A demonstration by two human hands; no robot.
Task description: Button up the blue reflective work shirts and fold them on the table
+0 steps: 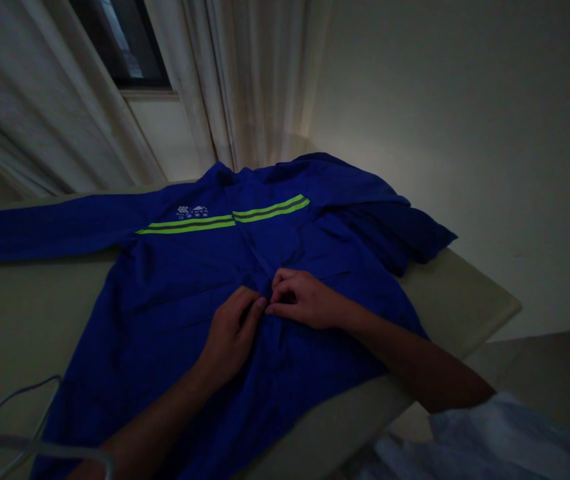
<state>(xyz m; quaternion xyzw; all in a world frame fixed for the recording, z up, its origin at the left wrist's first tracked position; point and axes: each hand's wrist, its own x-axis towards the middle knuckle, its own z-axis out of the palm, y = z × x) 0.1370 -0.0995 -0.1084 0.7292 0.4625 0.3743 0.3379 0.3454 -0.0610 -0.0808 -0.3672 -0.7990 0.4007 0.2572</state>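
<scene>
Just across from me, the left hand (232, 330) and right hand (309, 300) pinch the front placket (255, 250) of a blue work jacket (165, 283) spread on the bench (9, 320), its long line running away from both, equally near.

Jacket (165, 287) deep blue; chest stripe (271, 209) lime-green, grey-centred; logo (192, 211) whitish; curtain (265, 73) off-white.

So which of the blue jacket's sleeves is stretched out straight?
The sleeve on the picture's left, same side as the white logo: it runs straight to the picture's edge, while the other sleeve lies bunched in folds.
</scene>
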